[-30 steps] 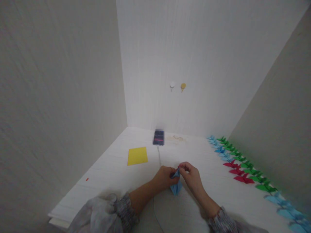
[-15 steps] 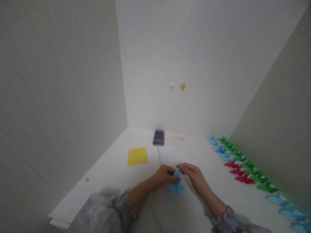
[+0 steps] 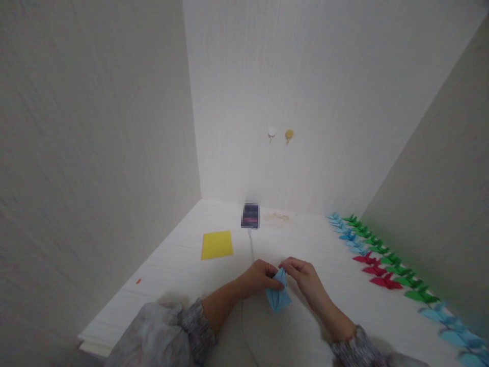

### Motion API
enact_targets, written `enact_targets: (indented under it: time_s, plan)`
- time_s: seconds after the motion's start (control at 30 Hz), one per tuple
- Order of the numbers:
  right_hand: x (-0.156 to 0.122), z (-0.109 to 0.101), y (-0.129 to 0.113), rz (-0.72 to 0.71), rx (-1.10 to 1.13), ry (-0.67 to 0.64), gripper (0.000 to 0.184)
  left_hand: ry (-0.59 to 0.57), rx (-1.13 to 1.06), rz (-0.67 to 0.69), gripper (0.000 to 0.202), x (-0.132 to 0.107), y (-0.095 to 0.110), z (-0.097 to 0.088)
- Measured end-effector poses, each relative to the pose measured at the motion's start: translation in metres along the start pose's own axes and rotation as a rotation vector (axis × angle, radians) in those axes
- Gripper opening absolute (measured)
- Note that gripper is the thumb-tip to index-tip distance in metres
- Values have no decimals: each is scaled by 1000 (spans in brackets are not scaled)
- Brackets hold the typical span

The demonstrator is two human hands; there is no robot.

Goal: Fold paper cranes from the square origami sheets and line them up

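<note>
Blue folded paper (image 3: 278, 300) sat over the white table (image 3: 183, 275), where our left hand (image 3: 257, 278) pinched its side and our right hand (image 3: 305, 278) its top point. Beyond, we saw yellow paper (image 3: 217, 245), then a phone (image 3: 250, 219), its screen (image 3: 250, 213) too blurred to read.

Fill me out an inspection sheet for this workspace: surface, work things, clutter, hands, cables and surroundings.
Surface: white tabletop, pale brown marks near the back wall.
Work things: light-blue folded paper, between the hands.
Clutter: flat yellow paper sheet; small red scrap; dark, pixelated device; green, red and blue paper cranes lined up along the right.
Hands: left hand pinches the folded paper; right hand has fingertips at its upper tip.
Cables: white cable from the device, passing behind the left arm.
Surroundings: pale walls; white hook and gold hook on the back wall.
</note>
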State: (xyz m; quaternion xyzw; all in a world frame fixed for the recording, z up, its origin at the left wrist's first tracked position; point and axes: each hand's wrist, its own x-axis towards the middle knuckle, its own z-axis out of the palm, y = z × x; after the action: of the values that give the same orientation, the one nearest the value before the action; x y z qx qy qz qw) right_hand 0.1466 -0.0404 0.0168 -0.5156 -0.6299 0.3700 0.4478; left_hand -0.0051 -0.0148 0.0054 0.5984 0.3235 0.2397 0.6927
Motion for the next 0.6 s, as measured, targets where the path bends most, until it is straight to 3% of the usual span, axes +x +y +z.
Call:
enact_targets:
  time_s: [0.27, 0.47, 0.6]
  plan:
    - [3, 0, 6, -50, -79, 149, 28, 7, 44, -24, 22, 2, -3, -1]
    - [2, 0, 2, 13, -82, -35, 22, 29, 26, -6, 24, 4, -8, -4]
    - [1, 2, 5, -6, -93, -53, 27, 34, 38, -18, 25, 4, -8, -4]
